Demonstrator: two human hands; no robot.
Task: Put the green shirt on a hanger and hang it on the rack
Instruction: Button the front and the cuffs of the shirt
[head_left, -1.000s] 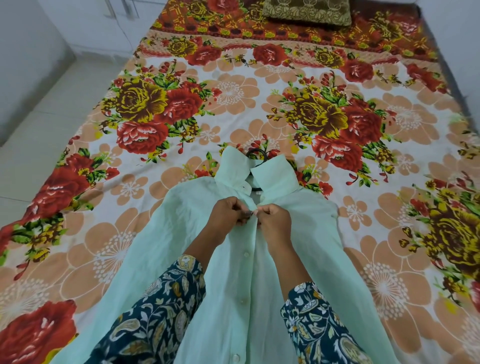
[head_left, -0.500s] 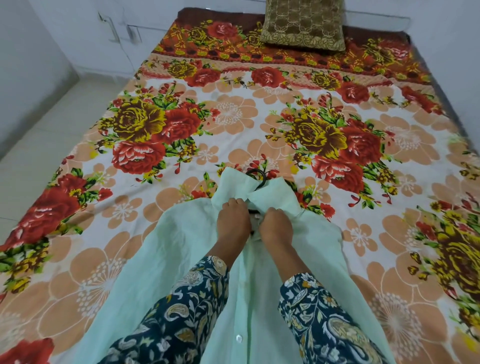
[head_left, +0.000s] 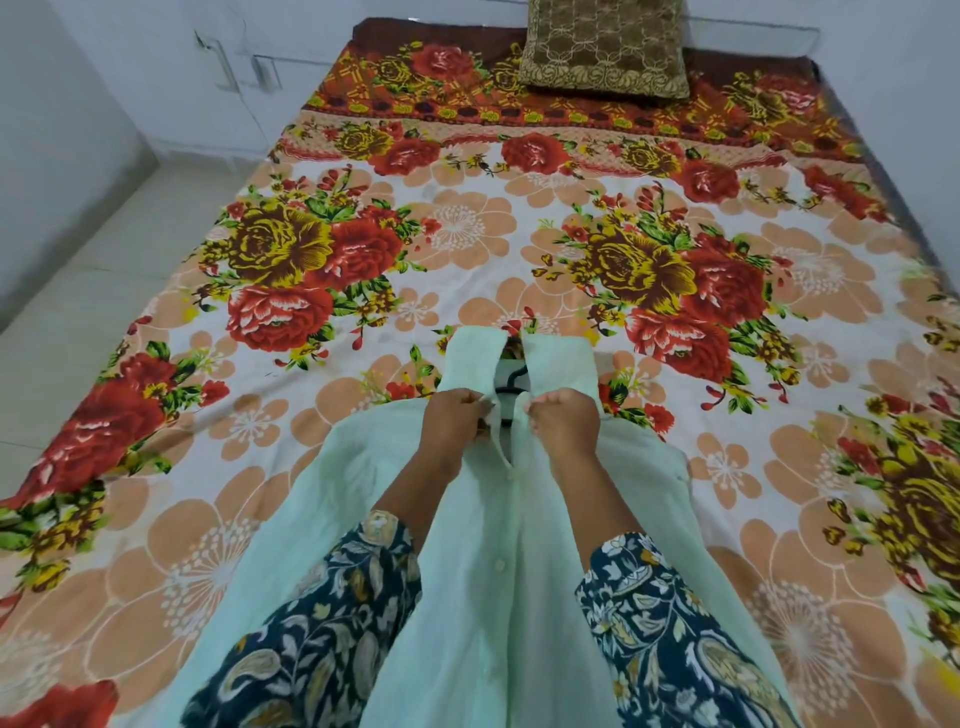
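Observation:
The pale green shirt (head_left: 498, 545) lies front-up on the flowered bedsheet (head_left: 467, 234), its collar pointing away from me. A black hanger (head_left: 511, 382) sits inside it, only its neck and hook showing in the open collar gap. My left hand (head_left: 452, 423) pinches the left edge of the placket just below the collar. My right hand (head_left: 563, 421) grips the right edge at the same height. The two edges stand slightly apart at the top button. Lower buttons down the front look fastened.
A brown-gold cushion (head_left: 605, 49) lies at the head of the bed. White cupboard doors with handles (head_left: 223, 62) stand at the back left. A pale tiled floor (head_left: 67, 291) runs along the bed's left side. No rack is in view.
Both hands moved up from the upper button to the collar opening and now pull the two placket edges a little apart. The view has tilted up, showing more of the bed.

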